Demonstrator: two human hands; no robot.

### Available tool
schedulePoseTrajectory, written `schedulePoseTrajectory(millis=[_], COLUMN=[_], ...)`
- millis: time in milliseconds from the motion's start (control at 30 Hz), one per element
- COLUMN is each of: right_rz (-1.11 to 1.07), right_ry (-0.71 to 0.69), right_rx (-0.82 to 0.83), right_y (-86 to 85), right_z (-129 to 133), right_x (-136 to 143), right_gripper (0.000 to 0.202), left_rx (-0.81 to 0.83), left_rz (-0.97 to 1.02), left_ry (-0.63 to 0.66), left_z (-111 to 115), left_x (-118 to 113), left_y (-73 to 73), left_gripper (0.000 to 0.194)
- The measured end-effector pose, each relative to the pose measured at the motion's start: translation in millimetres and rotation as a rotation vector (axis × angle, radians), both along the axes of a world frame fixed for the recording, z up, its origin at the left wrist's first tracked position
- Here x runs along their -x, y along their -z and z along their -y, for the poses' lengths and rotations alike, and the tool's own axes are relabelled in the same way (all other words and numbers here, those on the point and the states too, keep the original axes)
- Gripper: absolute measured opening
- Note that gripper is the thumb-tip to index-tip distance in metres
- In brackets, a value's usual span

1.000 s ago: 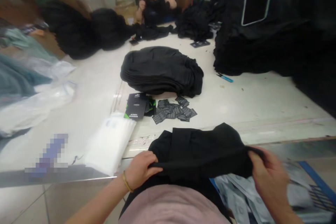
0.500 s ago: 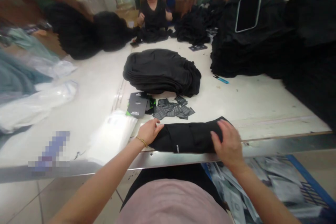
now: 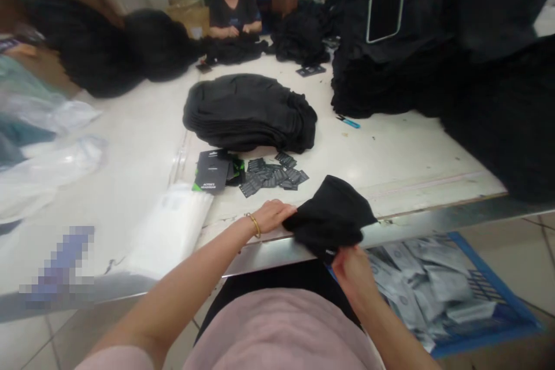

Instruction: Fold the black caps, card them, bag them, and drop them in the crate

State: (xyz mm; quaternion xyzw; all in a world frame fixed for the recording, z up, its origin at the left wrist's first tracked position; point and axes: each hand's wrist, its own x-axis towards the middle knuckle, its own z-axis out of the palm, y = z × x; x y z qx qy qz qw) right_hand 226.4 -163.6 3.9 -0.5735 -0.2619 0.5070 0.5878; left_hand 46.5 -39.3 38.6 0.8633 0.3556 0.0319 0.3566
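Observation:
A folded black garment (image 3: 332,214) lies at the near edge of the white table (image 3: 390,162). My left hand (image 3: 271,217), with a gold bangle at the wrist, presses on the garment's left end. My right hand (image 3: 353,272) grips its lower right corner at the table's metal rim. Just beyond lie several small dark hang tags (image 3: 271,176) and a black card pack (image 3: 212,170). A stack of clear plastic bags (image 3: 167,231) sits to the left of my left hand.
A pile of folded black garments (image 3: 249,113) sits mid-table. Tall black stacks (image 3: 433,52) fill the right side, with a blue pen (image 3: 348,122) before them. A person (image 3: 232,6) sits at the far end. A blue bin of packets (image 3: 437,295) stands on the floor at right.
The garment went from held up, to laid flat along the table edge, to folded in half into a smaller bundle. My right hand has moved from its right end down to its lower corner.

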Motion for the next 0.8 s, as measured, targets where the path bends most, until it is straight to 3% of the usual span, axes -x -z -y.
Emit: schedulePoseTrajectory(millis=[100,167,267,333,400,467,500,567,667,733,800], right_rz=[-0.267,-0.287,0.236,0.734,1.092,1.209,1.184,0.976,0.363,-0.053,-0.288], right_ry=[0.068,0.078,0.169,0.139,-0.058,-0.296,-0.362,-0.364,-0.170,-0.064,-0.005], right_rx=[0.115,0.170,0.096,-0.091,-0.288,-0.391,-0.387,-0.269,0.050,0.229,0.327], right_y=[-0.4,-1.7,-4.2,-4.2,-2.2,0.3,0.8,-0.8,-9.0,-15.0,-19.5], right_z=[-7,-4,11,22,26,24,20,11,-5,-15,-22], right_x=[-18,-23,-26,-28,-29,-32,-35,-42,-53,-56,-55], right_gripper=[0.014,0.017,0.032,0.051,0.062,0.056,0.049,0.037,0.031,0.025,0.022], left_rx=[-0.061,-0.132,-0.298,-0.406,-0.429,-0.323,-0.229,-0.016,0.199,0.177,0.045], left_rz=[-0.024,-0.068,-0.034,0.057,0.112,0.086,0.065,0.046,0.065,0.008,-0.114], left_ry=[-0.092,-0.197,-0.327,-0.238,-0.027,0.105,0.112,0.060,-0.022,-0.106,-0.236], left_z=[13,21,29,28,21,8,1,-14,-25,-24,-19], left_x=[-5,-16,-35,-45,-53,-57,-57,-54,-51,-57,-69], left_y=[5.9,10.5,12.9,9.1,2.7,-3.8,-6.4,-9.6,-7.7,-1.8,5.7], left_gripper=[0.043,0.045,0.048,0.053,0.058,0.056,0.050,0.037,0.055,0.060,0.056])
